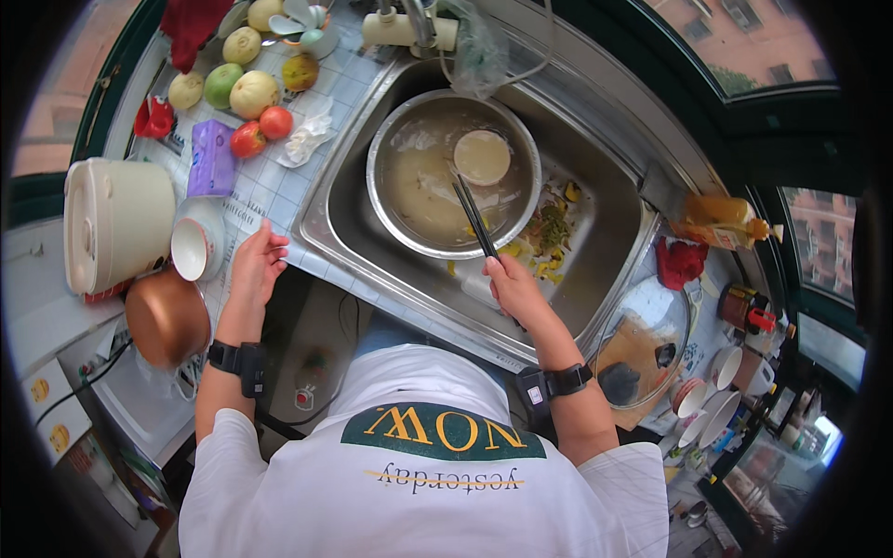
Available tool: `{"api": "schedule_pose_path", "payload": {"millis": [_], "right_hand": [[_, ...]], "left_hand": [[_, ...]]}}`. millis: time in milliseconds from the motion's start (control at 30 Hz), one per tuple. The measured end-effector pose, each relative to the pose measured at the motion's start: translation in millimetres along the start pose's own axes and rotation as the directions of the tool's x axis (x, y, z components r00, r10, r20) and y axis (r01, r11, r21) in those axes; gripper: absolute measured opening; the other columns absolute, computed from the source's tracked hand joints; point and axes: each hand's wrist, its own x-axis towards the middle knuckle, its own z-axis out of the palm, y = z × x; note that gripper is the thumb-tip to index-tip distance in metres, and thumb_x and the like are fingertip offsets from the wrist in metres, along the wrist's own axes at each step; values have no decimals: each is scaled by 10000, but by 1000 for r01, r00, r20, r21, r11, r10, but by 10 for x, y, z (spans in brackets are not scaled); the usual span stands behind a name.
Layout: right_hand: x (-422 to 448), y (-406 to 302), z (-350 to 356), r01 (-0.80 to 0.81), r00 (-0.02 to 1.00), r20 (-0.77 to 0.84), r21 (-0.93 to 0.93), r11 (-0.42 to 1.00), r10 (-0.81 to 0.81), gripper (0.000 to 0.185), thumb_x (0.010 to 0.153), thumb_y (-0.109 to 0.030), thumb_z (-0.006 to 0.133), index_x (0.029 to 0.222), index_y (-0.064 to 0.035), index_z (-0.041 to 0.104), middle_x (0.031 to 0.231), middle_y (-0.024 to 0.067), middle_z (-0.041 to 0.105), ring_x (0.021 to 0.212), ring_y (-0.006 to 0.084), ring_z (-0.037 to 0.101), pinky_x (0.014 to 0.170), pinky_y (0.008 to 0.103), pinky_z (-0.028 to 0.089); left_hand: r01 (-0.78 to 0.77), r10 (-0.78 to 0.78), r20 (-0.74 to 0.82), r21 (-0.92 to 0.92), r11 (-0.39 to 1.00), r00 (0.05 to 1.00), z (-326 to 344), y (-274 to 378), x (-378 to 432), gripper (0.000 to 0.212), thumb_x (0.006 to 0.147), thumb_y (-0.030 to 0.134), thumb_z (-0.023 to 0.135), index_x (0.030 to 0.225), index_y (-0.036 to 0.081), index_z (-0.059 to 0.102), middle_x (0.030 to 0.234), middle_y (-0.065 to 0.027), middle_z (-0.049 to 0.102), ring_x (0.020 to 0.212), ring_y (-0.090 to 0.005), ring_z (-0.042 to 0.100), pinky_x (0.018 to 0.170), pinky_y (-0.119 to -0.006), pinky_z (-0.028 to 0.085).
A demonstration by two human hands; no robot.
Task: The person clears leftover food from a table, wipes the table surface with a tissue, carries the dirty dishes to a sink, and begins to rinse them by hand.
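My right hand (515,287) grips a pair of black chopsticks (476,220) over the steel sink (446,296). Their tips reach into a round stainless-steel basin (373,202) of cloudy water, close to a pale round bowl or dish (482,157) in it. Whether the tips touch that dish, I cannot tell. Beside the basin, green and yellow food scraps (551,230) lie on the sink floor. My left hand (259,257) holds nothing, its fingers loosely bent and apart near the counter edge, to the right of a white bowl (192,247).
Tomatoes (275,123), pale round fruits (254,95) and a purple tissue pack (211,157) occupy the left counter. A copper-coloured pot (167,317) stands nearer me. The faucet (418,28) overhangs the sink's back. Right of it are a glass lid (645,328) and a yellow bottle (722,222).
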Motion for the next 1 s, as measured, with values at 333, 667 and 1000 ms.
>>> {"api": "schedule_pose_path", "payload": {"millis": [333,667,1000], "right_hand": [[-215,504,-150,-13,992,-125,143,990,31,281,972,-311,430,914,-55,530,575,-10,434,399,77,373,362,238,314],[-457,863,-264,-122,974,-135,357,926,181,259,978,-288,424,919,-56,523,560,-15,425,378,65,343,350,225,291],[-557,794,-352,-148,974,-107,376,915,202,264,981,-307,421,919,-68,515,571,-12,420,386,64,346,345,226,287]], "left_hand": [[-3,-215,374,503,864,902,2664,-799,1268,207,942,175,496,1038,9,575,847,-53,589,729,-133,566,627,-251,481],[138,-251,232,412,901,940,3272,-1374,1725,170,887,79,477,1003,-18,555,811,-115,612,602,-192,591,510,-297,508],[-363,102,368,763,534,924,3246,-1011,1704,249,824,17,465,1057,-24,543,888,-183,628,727,-295,653,569,-341,542]]}}
